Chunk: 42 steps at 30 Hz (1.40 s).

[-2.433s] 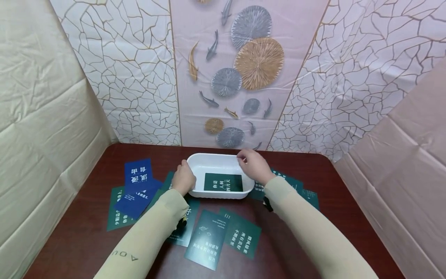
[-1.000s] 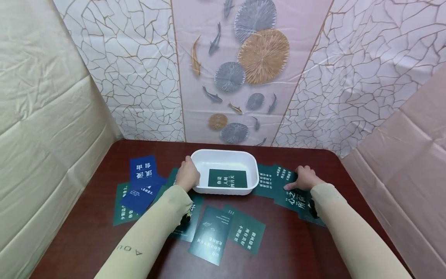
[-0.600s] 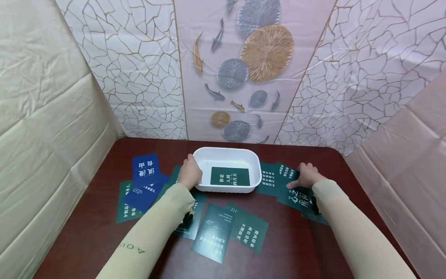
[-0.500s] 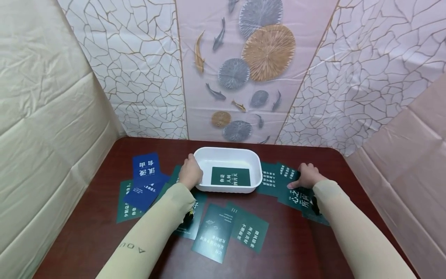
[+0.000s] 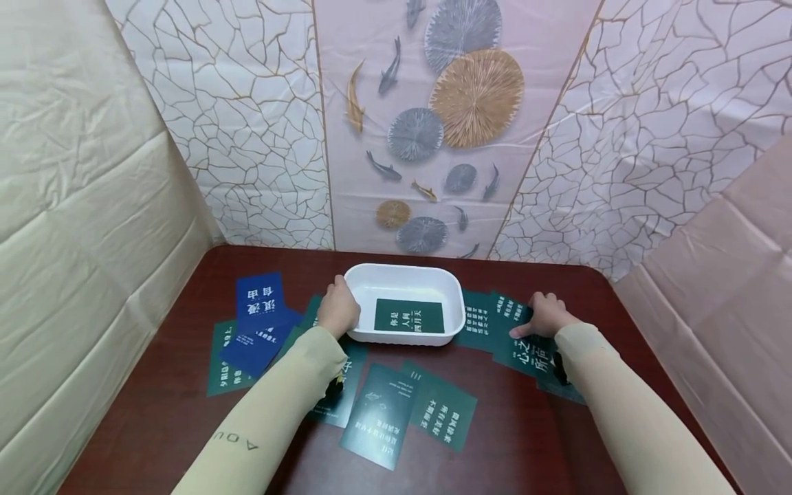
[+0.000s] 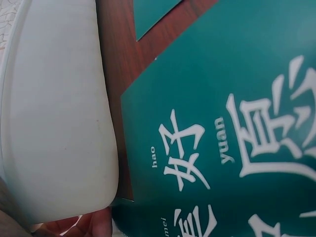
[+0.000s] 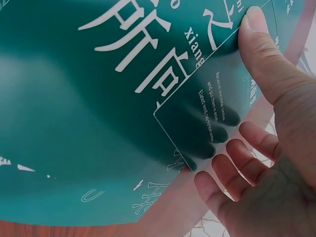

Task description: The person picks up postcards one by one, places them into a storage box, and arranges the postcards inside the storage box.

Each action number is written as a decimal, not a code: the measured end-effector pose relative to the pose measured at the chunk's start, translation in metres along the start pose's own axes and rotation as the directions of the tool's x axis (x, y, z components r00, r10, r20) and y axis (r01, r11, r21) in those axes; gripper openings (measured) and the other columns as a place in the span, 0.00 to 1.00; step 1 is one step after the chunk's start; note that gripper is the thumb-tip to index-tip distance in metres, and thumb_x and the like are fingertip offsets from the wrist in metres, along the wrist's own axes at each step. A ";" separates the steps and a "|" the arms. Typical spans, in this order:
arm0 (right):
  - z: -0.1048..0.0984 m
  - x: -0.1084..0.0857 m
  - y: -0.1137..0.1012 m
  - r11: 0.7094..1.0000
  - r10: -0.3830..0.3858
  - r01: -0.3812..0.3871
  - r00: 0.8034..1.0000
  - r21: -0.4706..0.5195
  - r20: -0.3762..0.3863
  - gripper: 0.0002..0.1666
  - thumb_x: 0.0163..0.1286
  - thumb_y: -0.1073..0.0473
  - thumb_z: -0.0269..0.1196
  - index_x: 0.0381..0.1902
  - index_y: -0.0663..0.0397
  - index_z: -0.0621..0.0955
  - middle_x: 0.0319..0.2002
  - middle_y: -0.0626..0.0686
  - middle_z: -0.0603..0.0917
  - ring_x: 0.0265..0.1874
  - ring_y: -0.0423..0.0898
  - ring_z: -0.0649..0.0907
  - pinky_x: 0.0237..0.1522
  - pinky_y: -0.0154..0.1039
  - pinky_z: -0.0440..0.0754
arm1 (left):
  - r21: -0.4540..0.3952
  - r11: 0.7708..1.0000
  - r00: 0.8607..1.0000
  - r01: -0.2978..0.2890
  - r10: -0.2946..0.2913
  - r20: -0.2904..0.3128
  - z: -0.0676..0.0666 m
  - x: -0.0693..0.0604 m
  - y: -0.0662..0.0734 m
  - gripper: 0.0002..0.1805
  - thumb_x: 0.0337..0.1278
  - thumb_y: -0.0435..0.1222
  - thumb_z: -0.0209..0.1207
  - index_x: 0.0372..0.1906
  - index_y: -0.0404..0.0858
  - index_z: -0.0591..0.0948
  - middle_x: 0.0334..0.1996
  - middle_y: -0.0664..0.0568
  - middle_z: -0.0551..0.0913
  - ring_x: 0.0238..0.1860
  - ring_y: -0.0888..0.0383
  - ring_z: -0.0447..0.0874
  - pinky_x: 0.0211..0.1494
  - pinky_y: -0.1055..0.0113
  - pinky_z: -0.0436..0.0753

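A white plastic tray [image 5: 405, 276] stands at the back middle of the table, with one green card [image 5: 408, 316] lying in it. My left hand [image 5: 337, 309] grips the tray's left end; the left wrist view shows fingers [image 6: 98, 224] curled at its lower end. To the right of the tray, my right hand [image 5: 546, 316] is on a row of overlapping green cards [image 5: 476, 320]. In the right wrist view its thumb [image 7: 256, 22] lies on the long edge of a green card [image 7: 212, 106], and the bent fingertips meet the opposite edge, pinching the card across its width.
Two blue cards [image 5: 260, 302] overlap a green card [image 5: 224, 375] on the left. More green cards [image 5: 442, 409] lie in front of the tray, partly under the left forearm. A patterned cloth wall [image 5: 247, 137] rises behind the dark red table [image 5: 482, 440].
My right hand has left the tray's right rim and moved right, down onto the green cards. The left hand stays on the tray. Over the last half second almost nothing has moved.
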State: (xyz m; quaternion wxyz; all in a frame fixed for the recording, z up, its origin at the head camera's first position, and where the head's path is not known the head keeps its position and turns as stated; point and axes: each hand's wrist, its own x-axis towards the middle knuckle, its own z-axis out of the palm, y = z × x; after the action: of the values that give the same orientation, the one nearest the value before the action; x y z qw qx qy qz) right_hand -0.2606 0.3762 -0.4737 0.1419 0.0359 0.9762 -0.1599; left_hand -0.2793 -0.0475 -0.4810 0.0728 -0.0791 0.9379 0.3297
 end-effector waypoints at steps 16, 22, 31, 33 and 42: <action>0.002 0.000 -0.007 0.999 0.020 -0.019 0.999 -0.029 0.034 0.58 0.49 0.39 0.74 0.62 0.71 0.61 0.51 0.72 0.65 0.50 0.66 0.65 0.52 0.65 0.70 | 0.003 1.000 1.000 0.013 -0.013 0.010 -0.001 -0.003 -0.003 0.42 0.59 0.31 0.59 0.73 0.33 0.50 0.60 0.35 0.68 0.54 0.41 0.73 0.58 0.43 0.73; -0.004 -0.002 -0.009 0.998 0.028 -0.027 0.999 -0.056 0.020 0.59 0.48 0.37 0.74 0.62 0.72 0.61 0.50 0.73 0.65 0.50 0.67 0.64 0.52 0.65 0.70 | -0.006 1.000 1.000 -0.003 0.003 -0.002 -0.001 -0.004 -0.001 0.40 0.59 0.31 0.59 0.72 0.32 0.52 0.59 0.35 0.69 0.52 0.41 0.75 0.57 0.44 0.74; -0.003 -0.006 -0.008 0.997 0.013 -0.014 1.000 -0.076 -0.008 0.61 0.46 0.35 0.75 0.62 0.73 0.62 0.48 0.72 0.66 0.48 0.67 0.64 0.50 0.65 0.70 | 0.004 1.000 1.000 0.003 -0.003 -0.002 0.001 0.000 -0.004 0.42 0.58 0.32 0.61 0.73 0.32 0.51 0.60 0.35 0.68 0.53 0.41 0.74 0.58 0.43 0.73; -0.004 -0.006 -0.007 0.997 0.013 -0.015 1.000 -0.081 -0.024 0.60 0.46 0.35 0.75 0.61 0.72 0.62 0.48 0.72 0.66 0.48 0.67 0.64 0.50 0.65 0.70 | 0.007 1.000 1.000 -0.004 0.004 -0.008 0.002 0.002 -0.003 0.42 0.58 0.32 0.61 0.72 0.32 0.51 0.59 0.35 0.69 0.53 0.41 0.75 0.57 0.43 0.74; -0.005 -0.007 -0.003 0.998 0.050 -0.053 0.997 -0.046 -0.050 0.63 0.44 0.33 0.75 0.60 0.72 0.59 0.47 0.72 0.63 0.48 0.68 0.63 0.51 0.66 0.67 | 0.015 1.000 1.000 -0.015 0.015 -0.019 0.002 0.003 -0.002 0.41 0.58 0.32 0.60 0.72 0.32 0.52 0.58 0.35 0.70 0.51 0.42 0.76 0.56 0.43 0.75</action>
State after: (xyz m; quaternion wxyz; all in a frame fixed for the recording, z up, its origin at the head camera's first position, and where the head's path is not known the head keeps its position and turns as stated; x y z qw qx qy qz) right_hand -0.2558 0.3747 -0.4666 0.1230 0.0615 0.9816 -0.1321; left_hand -0.2817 -0.0483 -0.4848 0.0620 -0.0747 0.9415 0.3227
